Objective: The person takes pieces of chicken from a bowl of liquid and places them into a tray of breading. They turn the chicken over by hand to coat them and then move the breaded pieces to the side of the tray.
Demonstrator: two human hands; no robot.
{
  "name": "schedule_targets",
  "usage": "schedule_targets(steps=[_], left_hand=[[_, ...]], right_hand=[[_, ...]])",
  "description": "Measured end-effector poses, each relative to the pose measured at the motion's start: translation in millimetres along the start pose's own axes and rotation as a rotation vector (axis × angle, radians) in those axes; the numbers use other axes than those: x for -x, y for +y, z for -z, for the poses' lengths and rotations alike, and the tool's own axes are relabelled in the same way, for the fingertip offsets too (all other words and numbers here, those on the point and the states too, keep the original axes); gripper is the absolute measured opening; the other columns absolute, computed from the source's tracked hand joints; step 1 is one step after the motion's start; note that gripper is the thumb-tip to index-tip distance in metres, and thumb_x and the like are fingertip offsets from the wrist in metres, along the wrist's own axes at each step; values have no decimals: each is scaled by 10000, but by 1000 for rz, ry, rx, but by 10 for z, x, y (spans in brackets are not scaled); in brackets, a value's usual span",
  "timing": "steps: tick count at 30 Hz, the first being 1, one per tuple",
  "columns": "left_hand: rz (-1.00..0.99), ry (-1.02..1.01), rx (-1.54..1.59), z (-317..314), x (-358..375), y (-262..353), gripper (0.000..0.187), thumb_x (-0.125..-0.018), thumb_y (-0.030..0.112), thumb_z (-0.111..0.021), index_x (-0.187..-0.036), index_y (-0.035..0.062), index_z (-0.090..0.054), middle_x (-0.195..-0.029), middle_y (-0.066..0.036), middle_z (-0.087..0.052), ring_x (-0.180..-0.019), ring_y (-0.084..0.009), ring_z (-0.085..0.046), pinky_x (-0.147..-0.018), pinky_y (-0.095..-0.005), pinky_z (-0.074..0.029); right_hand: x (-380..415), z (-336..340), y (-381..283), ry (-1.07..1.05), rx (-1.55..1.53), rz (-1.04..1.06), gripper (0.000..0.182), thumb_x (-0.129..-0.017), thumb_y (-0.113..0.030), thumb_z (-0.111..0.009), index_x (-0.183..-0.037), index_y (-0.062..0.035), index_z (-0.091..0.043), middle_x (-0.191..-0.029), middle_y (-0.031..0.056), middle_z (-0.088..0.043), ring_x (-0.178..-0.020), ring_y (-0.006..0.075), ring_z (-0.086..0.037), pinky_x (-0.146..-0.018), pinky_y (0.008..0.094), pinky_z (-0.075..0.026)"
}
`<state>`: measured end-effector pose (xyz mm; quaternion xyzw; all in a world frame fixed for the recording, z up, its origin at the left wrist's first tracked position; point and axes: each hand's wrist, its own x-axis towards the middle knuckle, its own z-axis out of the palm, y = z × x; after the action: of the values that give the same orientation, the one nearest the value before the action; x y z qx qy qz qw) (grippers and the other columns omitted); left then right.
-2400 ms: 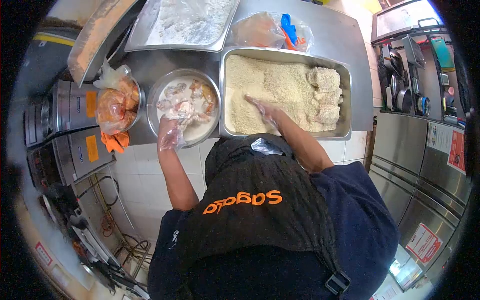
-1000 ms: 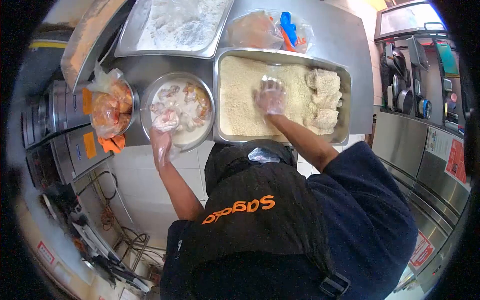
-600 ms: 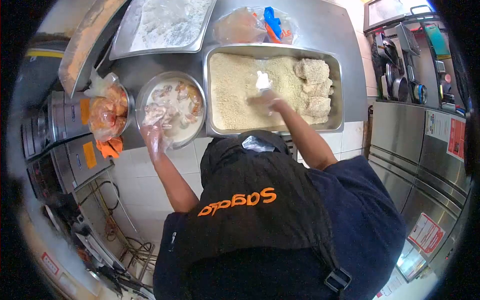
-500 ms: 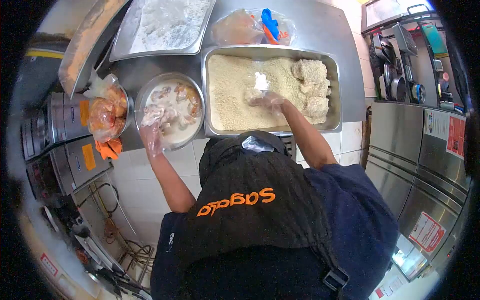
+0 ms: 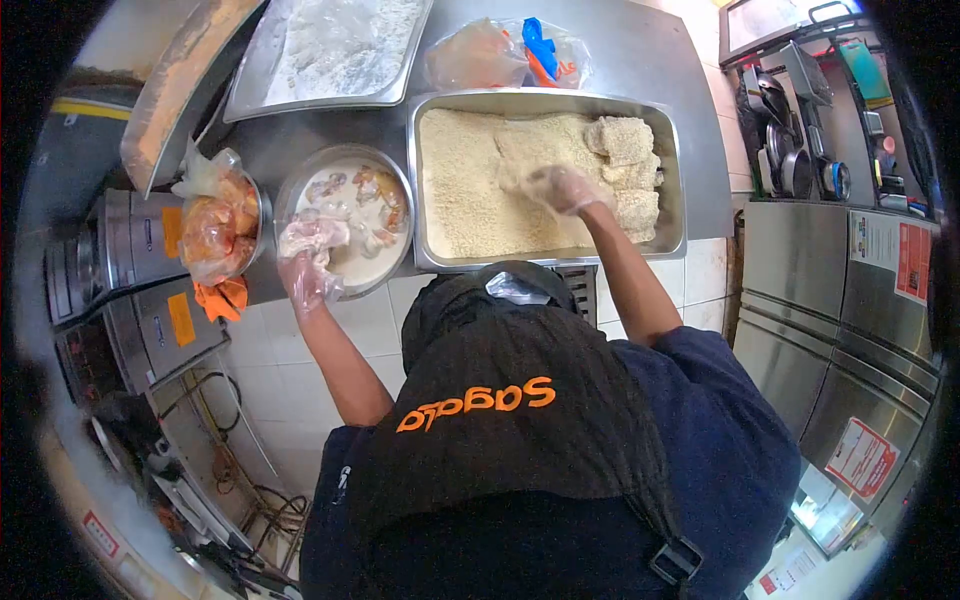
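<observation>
My left hand [image 5: 304,272], in a clear plastic glove, is closed on a pale piece of raw chicken [image 5: 314,236] at the left rim of the metal bowl [image 5: 398,262]. Milky liquid [image 5: 355,255] with several more pieces fills the bowl. In the steel tray [image 5: 548,262], my gloved right hand [image 5: 568,190] is low over the breadcrumbs [image 5: 465,190]; motion smears its fingers, and I cannot see whether they hold anything. Several crumb-coated pieces [image 5: 628,142] are stacked along the tray's right side.
A tray of white flour [image 5: 335,50] stands at the back left. Bagged meat [image 5: 222,225] sits in a container left of the bowl, above an orange cloth [image 5: 222,298]. Plastic bags [image 5: 480,55] lie behind the breadcrumb tray. Steel fridge doors [image 5: 795,260] stand at right.
My right hand has moved slightly right across the breadcrumbs. The white patch that showed beside it is covered with crumbs. My left hand has shifted slightly with the chicken, staying at the bowl's rim.
</observation>
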<state>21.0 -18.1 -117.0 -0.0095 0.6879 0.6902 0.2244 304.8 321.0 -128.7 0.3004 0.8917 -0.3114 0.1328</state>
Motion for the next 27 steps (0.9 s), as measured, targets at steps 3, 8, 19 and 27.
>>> schedule_targets(steps=[3,8,19,27], left_hand=[[-20,-62,52,19,44,62,261,-745,6,-574,-1005,6,-588,-944,-91,-605,-826,-186,-605,-695,-286,-512],[-1,-7,60,-136,181,206,237,-789,65,-607,-1019,16,-584,-953,-79,-603,-839,-181,-599,-701,-280,-501],[96,-250,383,284,-126,-47,316,-915,294,-486,-1131,66,-522,-1114,-85,-557,-997,-260,-550,-806,-414,-486],[314,-23,539,-13,16,101,460,-916,417,-434,-1222,74,-454,-1240,-131,-482,-1129,-302,-470,-959,-484,-388]], right_hand=[[-8,-279,252,-346,149,-293,594,-798,-510,-570,-1143,-27,-569,-1083,217,-595,-995,312,-588,-864,398,-444],[159,-338,-421,-488,-846,-304,787,-749,-582,-595,-1258,3,-460,-1347,184,-399,-1279,331,-319,-1057,478,-236],[-540,-289,-389,-60,-313,-239,524,-790,-463,-573,-998,16,-617,-993,227,-624,-978,317,-583,-859,393,-438],[-1198,-583,318,281,-82,-72,369,-750,-311,-556,-883,25,-630,-934,248,-618,-848,380,-611,-765,425,-475]])
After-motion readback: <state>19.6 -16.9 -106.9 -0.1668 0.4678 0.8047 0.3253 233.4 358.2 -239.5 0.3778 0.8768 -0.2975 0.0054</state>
